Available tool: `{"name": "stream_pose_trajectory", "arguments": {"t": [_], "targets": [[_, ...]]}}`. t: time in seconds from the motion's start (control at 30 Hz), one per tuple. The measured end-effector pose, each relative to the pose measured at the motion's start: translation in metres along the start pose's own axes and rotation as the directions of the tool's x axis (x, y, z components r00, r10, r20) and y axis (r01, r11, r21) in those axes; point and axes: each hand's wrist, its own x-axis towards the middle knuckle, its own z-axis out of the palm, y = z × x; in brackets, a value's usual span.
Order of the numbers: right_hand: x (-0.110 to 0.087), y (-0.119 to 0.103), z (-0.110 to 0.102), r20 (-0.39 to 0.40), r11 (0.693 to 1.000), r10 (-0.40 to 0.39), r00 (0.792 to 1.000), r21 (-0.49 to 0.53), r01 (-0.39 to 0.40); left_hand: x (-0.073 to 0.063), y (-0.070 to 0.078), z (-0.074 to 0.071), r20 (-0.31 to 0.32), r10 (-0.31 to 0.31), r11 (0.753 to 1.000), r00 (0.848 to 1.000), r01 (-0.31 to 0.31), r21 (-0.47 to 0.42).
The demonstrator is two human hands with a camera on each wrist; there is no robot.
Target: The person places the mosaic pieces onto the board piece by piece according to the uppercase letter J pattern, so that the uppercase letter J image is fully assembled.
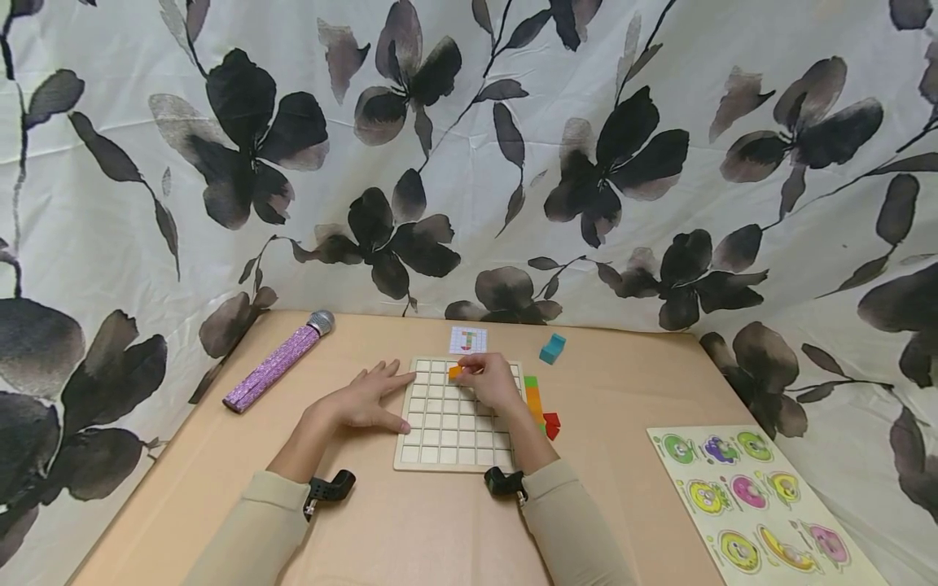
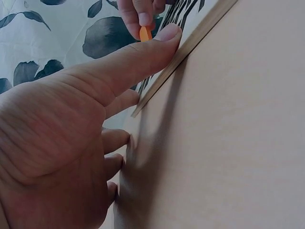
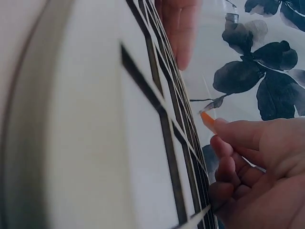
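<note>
A pale wooden grid board with square cells lies flat on the table. My left hand rests at its left side, fingers spread, the thumb on the board's edge and the other fingers reaching the tabletop. Over the upper middle cells my right hand pinches a small orange block between thumb and fingers. In the right wrist view the orange block sticks out past the fingertips, tilted, close over the grid. Just behind the board lies a small pattern card with a coloured figure on a grid.
Green and orange blocks line the board's right side, with red blocks beside them. A blue block sits at the back right. A purple glittery microphone lies at left, a fruit-picture sheet at right. Floral cloth hangs behind.
</note>
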Motion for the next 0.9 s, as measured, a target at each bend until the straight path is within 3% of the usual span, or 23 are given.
{"name": "stream_pose_trajectory", "arguments": {"t": [0.43, 0.9], "targets": [[-0.0007, 0.0013, 0.0043, 0.012, 0.989, -0.072, 0.997, -0.130, 0.073, 0.0002, 0.0008, 0.0000, 0.006, -0.009, 1.000, 1.000, 0.009, 0.000], [-0.0043, -0.0023, 0.0048, 0.022, 0.981, -0.060, 0.998, -0.183, 0.063, 0.0002, 0.0000, 0.0002, 0.011, -0.013, 1.000, 1.000, 0.013, -0.006]]}}
